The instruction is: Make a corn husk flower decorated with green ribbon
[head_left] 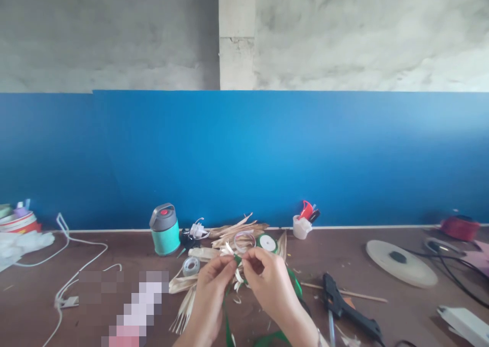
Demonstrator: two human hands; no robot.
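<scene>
Both my hands are raised over the brown table, fingertips pinched together on a small craft piece of pale dried leaf strips point(238, 277) wound with green ribbon point(228, 326). My left hand point(212, 292) pinches the piece from the left. My right hand point(269, 282) pinches it from the right, fingers curled. The green ribbon trails down between my wrists and loops toward the frame's lower edge. More dried leaf strips point(233, 231) lie on the table behind my hands.
A teal jug point(165, 230), a green ribbon spool point(267, 243), a tape roll point(190, 266) and a white cup with pens point(302, 225) stand behind. A black glue gun point(346, 307) lies right; white cable point(72, 265) left; a round white disc point(401, 263) far right.
</scene>
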